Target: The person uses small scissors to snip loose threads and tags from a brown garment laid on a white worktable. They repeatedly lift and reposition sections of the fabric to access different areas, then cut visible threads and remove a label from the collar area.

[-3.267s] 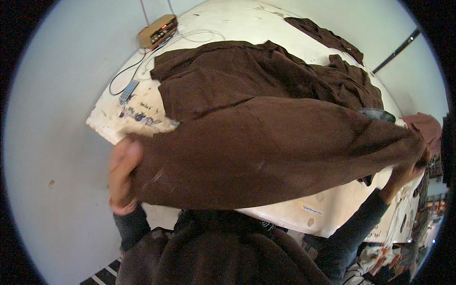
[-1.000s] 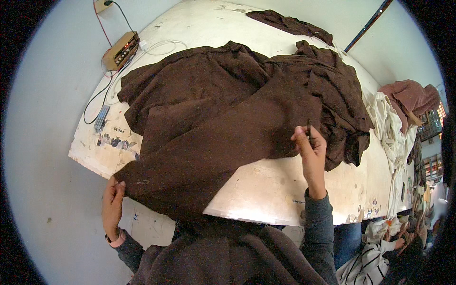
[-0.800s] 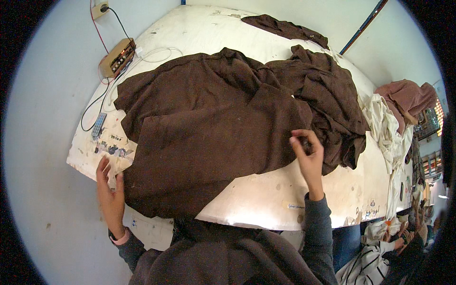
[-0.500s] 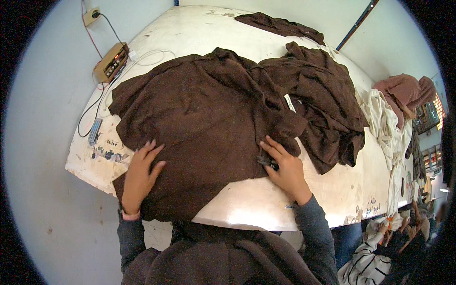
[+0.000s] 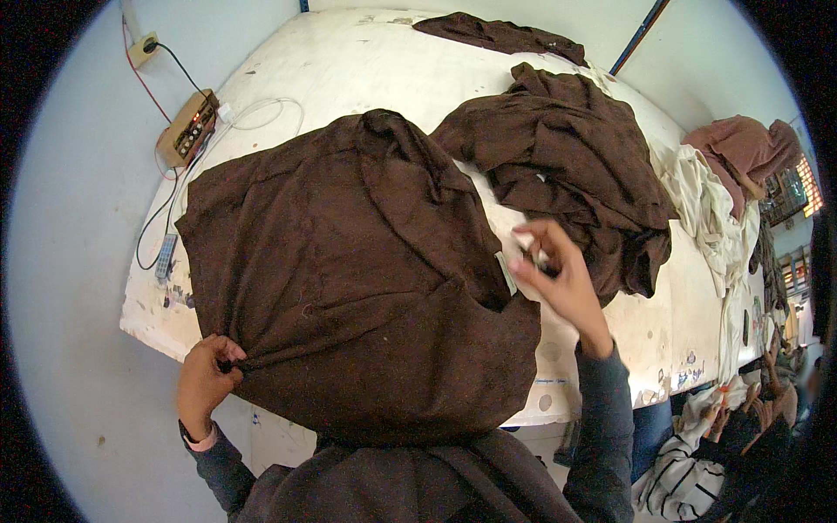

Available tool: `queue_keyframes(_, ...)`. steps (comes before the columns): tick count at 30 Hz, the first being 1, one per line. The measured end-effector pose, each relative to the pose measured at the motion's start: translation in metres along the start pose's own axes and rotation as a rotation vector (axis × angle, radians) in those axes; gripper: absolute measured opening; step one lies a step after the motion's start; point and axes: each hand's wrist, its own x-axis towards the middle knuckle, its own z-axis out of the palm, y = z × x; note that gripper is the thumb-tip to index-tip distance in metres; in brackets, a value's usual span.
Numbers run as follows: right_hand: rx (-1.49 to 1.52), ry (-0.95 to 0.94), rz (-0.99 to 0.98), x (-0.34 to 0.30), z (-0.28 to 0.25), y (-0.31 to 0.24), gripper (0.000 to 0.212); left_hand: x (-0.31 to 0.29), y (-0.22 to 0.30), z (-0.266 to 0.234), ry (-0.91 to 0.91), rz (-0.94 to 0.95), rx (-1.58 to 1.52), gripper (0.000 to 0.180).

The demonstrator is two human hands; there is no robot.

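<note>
A dark brown cloth garment (image 5: pixel 349 235) lies spread in front of me, its near part hanging over the table edge toward my body. My left hand (image 5: pixel 207 379) is closed on its left edge, pulling folds into the fabric. My right hand (image 5: pixel 562 275) hovers past the garment's right edge, fingers curled and blurred by motion. Something small shows between its fingers, too smeared to name. Close to that hand, a white label (image 5: pixel 506 274) sticks out from the garment's edge.
A heap of brown garments (image 5: pixel 567 148) lies to the right, another brown piece (image 5: pixel 497 39) at the far edge. A box with wires (image 5: pixel 187 129) and a remote control (image 5: pixel 166 255) are on the left. White cloth (image 5: pixel 711 209) and other people are at the right.
The garment's near part has been drawn toward me and spread to the right. My left hand has moved left and down and gripped its edge. My right hand has lifted up and right.
</note>
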Motion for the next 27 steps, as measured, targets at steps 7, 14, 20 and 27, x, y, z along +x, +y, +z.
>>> queue_keyframes(7,0.283,0.049,0.245,0.050,0.014,0.051,0.020,0.002,-0.008,0.017,0.073,-0.021,-0.097,0.024)
queue_keyframes(14,0.371,0.092,0.254,0.063,0.034,0.048,0.020,0.003,-0.012,0.017,0.053,-0.033,-0.092,0.022)
queue_keyframes(20,0.420,0.116,0.164,0.071,0.044,0.057,0.020,0.006,0.003,0.005,0.084,-0.052,0.205,0.033)
queue_keyframes(27,0.045,0.256,0.020,0.083,0.047,0.052,0.027,0.096,0.150,-0.002,0.400,0.648,0.112,0.028)
